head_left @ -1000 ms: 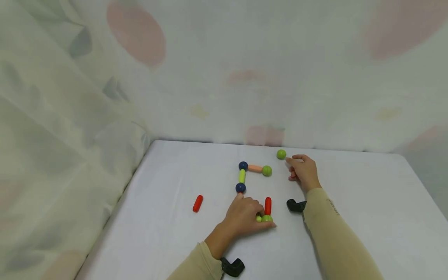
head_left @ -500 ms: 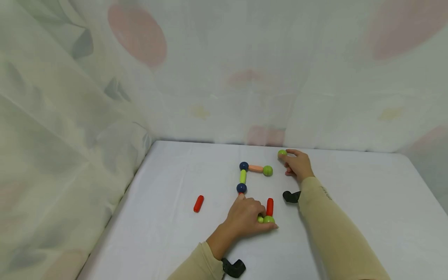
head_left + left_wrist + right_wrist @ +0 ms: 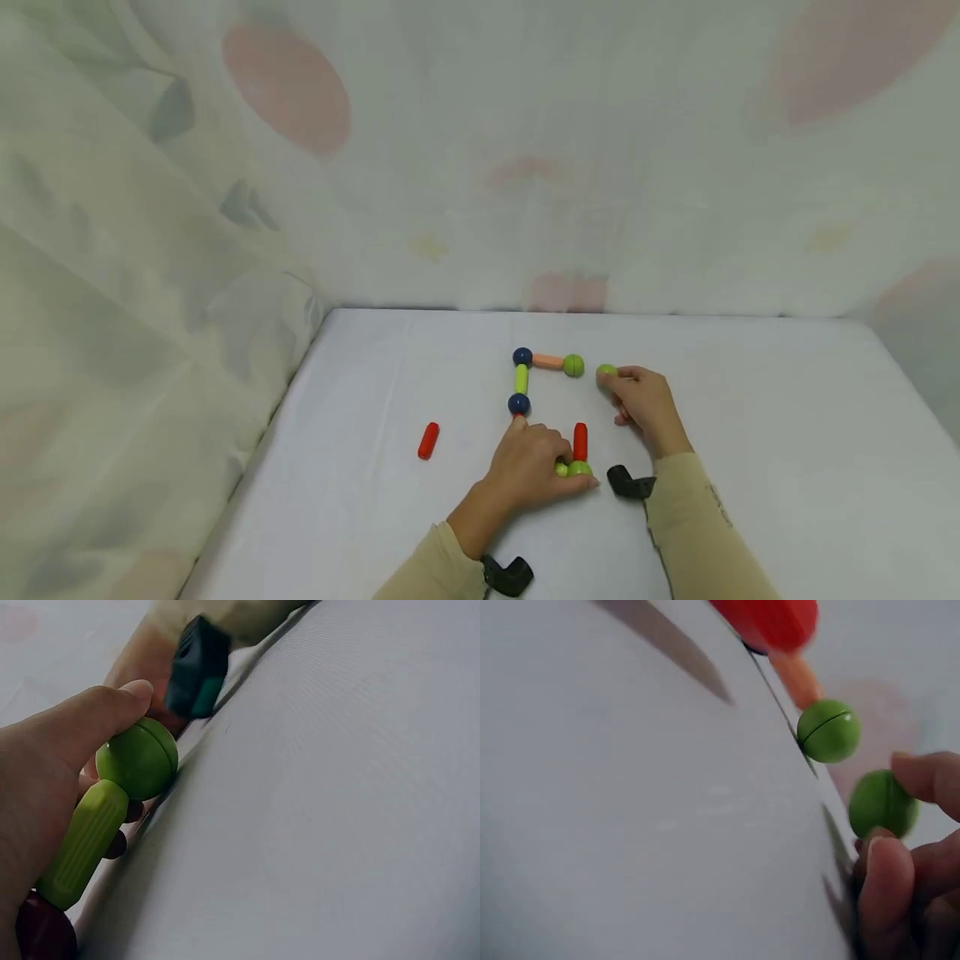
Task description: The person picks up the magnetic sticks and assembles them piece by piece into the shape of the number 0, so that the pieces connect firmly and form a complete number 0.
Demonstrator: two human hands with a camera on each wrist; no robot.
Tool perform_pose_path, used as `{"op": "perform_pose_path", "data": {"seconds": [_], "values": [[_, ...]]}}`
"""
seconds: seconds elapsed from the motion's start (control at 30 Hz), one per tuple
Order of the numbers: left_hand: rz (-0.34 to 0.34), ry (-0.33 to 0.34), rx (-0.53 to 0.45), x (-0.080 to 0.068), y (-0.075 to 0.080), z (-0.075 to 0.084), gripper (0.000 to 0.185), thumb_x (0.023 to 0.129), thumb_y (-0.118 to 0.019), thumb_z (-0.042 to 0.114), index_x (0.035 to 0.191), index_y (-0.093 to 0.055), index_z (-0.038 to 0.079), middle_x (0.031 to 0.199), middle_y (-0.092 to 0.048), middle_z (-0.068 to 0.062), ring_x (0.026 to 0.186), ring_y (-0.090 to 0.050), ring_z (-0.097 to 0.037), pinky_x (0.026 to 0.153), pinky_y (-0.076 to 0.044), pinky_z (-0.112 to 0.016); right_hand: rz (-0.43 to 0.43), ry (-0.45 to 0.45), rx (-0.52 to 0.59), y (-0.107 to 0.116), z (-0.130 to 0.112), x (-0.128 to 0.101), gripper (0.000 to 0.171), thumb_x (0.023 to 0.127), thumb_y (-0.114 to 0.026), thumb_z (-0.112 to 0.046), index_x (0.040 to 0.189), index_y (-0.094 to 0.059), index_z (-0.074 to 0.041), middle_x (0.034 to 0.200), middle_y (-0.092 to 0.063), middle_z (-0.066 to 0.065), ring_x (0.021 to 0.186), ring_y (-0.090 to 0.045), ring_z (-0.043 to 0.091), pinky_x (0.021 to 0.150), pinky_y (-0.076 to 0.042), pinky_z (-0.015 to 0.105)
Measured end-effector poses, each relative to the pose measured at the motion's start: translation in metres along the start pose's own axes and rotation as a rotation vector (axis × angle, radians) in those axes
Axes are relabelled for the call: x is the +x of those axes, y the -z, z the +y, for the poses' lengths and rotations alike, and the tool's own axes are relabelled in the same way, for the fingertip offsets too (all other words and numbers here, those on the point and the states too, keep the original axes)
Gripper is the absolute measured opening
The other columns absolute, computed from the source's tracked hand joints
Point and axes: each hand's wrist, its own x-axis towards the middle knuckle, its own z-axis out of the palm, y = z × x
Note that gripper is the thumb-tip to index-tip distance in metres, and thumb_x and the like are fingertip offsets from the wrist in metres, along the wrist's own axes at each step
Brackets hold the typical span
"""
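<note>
My right hand (image 3: 647, 406) pinches a loose green ball (image 3: 607, 370) between thumb and fingers, just right of the chain of sticks and balls. That chain has a green ball (image 3: 573, 365) at its upper right, an orange stick (image 3: 548, 362), a blue ball (image 3: 522, 357), a lime stick (image 3: 521, 379) and a second blue ball (image 3: 519, 404). My left hand (image 3: 525, 471) lies over the lower part, holding a green ball (image 3: 137, 759) between thumb and fingers. A lime stick (image 3: 84, 844) joins it to a dark reddish ball (image 3: 45, 928). From the held ball a red stick (image 3: 581, 442) points away.
A loose red stick (image 3: 428, 441) lies to the left on the white table (image 3: 360, 500). Behind the table hangs a patterned cloth (image 3: 450, 167), with another curtain (image 3: 135, 333) at the left. Each wrist bears a black device.
My right hand has taken hold of the loose green ball at the back and brought it nearer, beside the chain's end ball. The left hand has stayed nearly in place.
</note>
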Motion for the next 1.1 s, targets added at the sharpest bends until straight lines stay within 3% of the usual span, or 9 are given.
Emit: {"op": "perform_pose_path", "data": {"seconds": [0.2, 0.33, 0.47, 0.57, 0.87, 1.1], "values": [[0.036, 0.018, 0.034, 0.000, 0.006, -0.008, 0.042, 0.077, -0.064, 0.074, 0.067, -0.068, 0.033, 0.058, -0.043, 0.022, 0.058, -0.038, 0.004, 0.065, -0.027, -0.025, -0.135, 0.071, -0.063, -0.018, 0.000, -0.025, 0.056, 0.083, -0.072, -0.056, 0.110, -0.067, -0.007, 0.069, -0.055, 0.003, 0.045, -0.040, 0.009, 0.046, -0.047, 0.026], [0.051, 0.005, 0.043, -0.005, 0.006, -0.010, 0.042, 0.076, -0.065, 0.074, 0.069, -0.069, 0.032, 0.059, -0.046, 0.022, 0.058, -0.039, 0.004, 0.065, -0.026, -0.024, -0.158, 0.102, -0.181, -0.030, -0.001, -0.032, 0.053, 0.083, -0.069, -0.058, 0.103, -0.070, -0.009, 0.069, -0.055, 0.003, 0.044, -0.044, 0.012, 0.045, -0.044, 0.026], [0.067, 0.005, 0.049, -0.008, 0.007, -0.009, 0.044, 0.076, -0.065, 0.074, 0.069, -0.069, 0.031, 0.061, -0.049, 0.021, 0.060, -0.042, 0.003, 0.066, -0.027, -0.024, -0.122, 0.181, -0.369, -0.038, -0.002, -0.037, 0.054, 0.086, -0.064, -0.060, 0.107, -0.070, -0.010, 0.076, -0.060, 0.001, 0.062, -0.054, 0.016, 0.057, -0.043, 0.028], [0.062, 0.015, 0.057, -0.009, 0.008, -0.007, 0.045, 0.076, -0.064, 0.075, 0.069, -0.069, 0.030, 0.061, -0.049, 0.020, 0.059, -0.043, 0.003, 0.066, -0.028, -0.024, -0.099, 0.220, -0.451, -0.040, -0.003, -0.039, 0.055, 0.088, -0.061, -0.060, 0.108, -0.071, -0.010, 0.081, -0.063, 0.000, 0.076, -0.055, 0.017, 0.066, -0.041, 0.029], [0.055, 0.006, 0.045, -0.009, 0.008, -0.006, 0.048, 0.077, -0.062, 0.075, 0.066, -0.065, 0.029, 0.058, -0.046, 0.020, 0.057, -0.039, 0.003, 0.064, -0.024, -0.023, -0.077, 0.233, -0.492, -0.041, -0.003, -0.045, 0.060, 0.087, -0.060, -0.064, 0.110, -0.070, -0.009, 0.076, -0.061, 0.000, 0.072, -0.054, 0.017, 0.063, -0.040, 0.029], [0.066, -0.022, 0.050, -0.010, 0.007, -0.007, 0.044, 0.084, -0.060, 0.069, 0.067, -0.071, 0.030, 0.058, -0.049, 0.019, 0.057, -0.042, 0.003, 0.063, -0.026, -0.024, -0.057, 0.233, -0.476, -0.044, 0.000, -0.045, 0.057, 0.085, -0.065, -0.060, 0.111, -0.070, -0.009, 0.071, -0.057, 0.001, 0.066, -0.051, 0.017, 0.059, -0.038, 0.030]]}}
